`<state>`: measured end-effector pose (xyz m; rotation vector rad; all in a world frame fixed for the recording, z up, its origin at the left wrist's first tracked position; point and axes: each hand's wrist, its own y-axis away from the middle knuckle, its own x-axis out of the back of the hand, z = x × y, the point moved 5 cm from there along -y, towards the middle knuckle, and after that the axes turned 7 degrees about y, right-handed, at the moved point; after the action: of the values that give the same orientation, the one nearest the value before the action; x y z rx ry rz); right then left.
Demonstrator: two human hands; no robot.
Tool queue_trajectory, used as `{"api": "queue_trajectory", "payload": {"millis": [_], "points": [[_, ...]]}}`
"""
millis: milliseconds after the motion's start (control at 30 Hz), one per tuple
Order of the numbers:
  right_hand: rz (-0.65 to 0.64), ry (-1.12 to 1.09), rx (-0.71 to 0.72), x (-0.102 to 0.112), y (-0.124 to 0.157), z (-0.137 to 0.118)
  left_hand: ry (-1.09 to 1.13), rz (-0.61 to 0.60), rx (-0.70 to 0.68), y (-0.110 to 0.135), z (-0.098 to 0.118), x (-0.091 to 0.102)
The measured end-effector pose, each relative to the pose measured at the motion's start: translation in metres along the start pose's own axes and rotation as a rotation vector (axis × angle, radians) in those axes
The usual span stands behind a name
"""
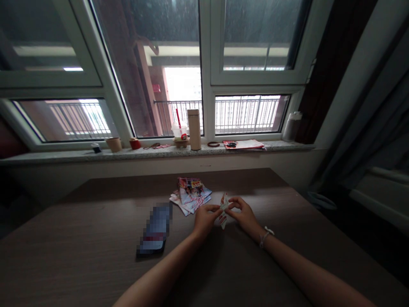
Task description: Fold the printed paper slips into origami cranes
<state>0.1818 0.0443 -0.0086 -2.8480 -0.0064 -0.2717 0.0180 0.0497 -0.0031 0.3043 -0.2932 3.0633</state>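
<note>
A small piece of folded paper (223,221), white with red markings and pointed at its near and far ends, is held between both hands over the table. My left hand (206,219) pinches it from the left with thumb and fingers. From the right, my right hand (244,215) pinches it too, a bracelet round that wrist. The fingertips cover the paper's middle, so its folds there are hidden. Just beyond my left hand lies a loose pile of colourful printed paper sheets (191,192).
A phone (155,230) with a blurred-out screen lies on the brown table (79,230), left of my left forearm. On the windowsill (153,152) stand a beige bottle (194,130), a drink cup with a red straw (179,131), a paper cup (113,144), and scissors (230,145) on papers.
</note>
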Motion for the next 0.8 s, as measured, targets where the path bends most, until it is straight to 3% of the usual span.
{"api": "queue_trajectory", "payload": {"millis": [200,367,600,800], "points": [[0.023,0.016,0.011,0.000,-0.001,0.002,-0.145,0.054,-0.100,-0.002,0.002,0.005],[0.006,0.029,0.016,-0.004,0.000,0.005,-0.363,0.115,-0.091,0.005,0.013,0.010],[0.018,0.416,0.038,-0.001,0.003,0.005,-0.554,0.055,-0.074,0.010,0.011,0.003],[0.017,0.535,0.027,-0.001,0.004,0.004,-0.650,0.087,-0.096,0.010,0.010,0.004]]}}
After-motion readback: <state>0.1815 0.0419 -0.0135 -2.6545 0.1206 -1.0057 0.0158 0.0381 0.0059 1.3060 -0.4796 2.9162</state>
